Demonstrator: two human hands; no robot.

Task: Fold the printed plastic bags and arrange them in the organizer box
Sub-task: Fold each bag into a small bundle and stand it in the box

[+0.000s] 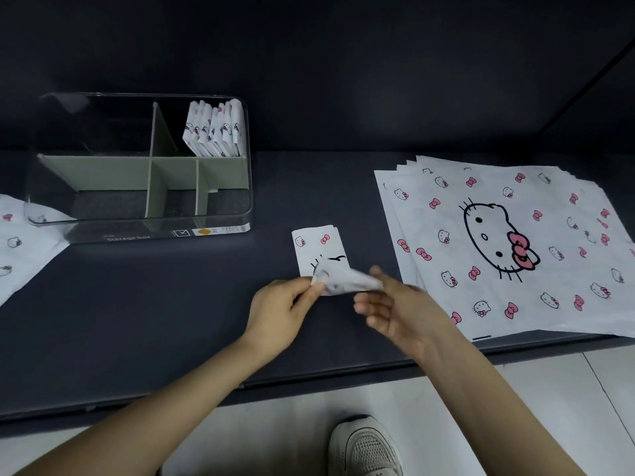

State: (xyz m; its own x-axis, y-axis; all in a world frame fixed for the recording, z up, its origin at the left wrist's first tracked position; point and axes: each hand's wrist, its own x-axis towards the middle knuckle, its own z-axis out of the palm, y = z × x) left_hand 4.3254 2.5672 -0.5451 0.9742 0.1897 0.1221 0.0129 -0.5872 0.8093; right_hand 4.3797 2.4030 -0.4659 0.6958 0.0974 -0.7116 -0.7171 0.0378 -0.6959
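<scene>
Item: one partly folded bag, a narrow white strip printed with cat faces and pink bows, lying on the dark desk at centre, long axis running away from the person. Far end flat on the desk; near end lifted and crumpled between both hands. Left hand: fingers curled, pinching the near left corner of the strip. Right hand: motion-blurred, its thumb at the right end of the lifted flap and its fingers spread just below; whether it actually pinches the flap cannot be told. Clearance: bare desk on the left of the strip and beyond it, up to the organizer box; desk front edge close behind the wrists. Organizer box: clear walls, grey-green dividers, standing at far left, well apart from the strip; its far right compartment holds a row of finished bags standing upright, the other compartments showing only dividers. Right of the strip: stack of flat bags, fanned, its near left corner just beside the right hand, its near edge reaching the desk front. Left margin: one loose bag, flat, a corner tucked under the box's near left corner. Below the desk: pale floor and a light shoe.
</scene>
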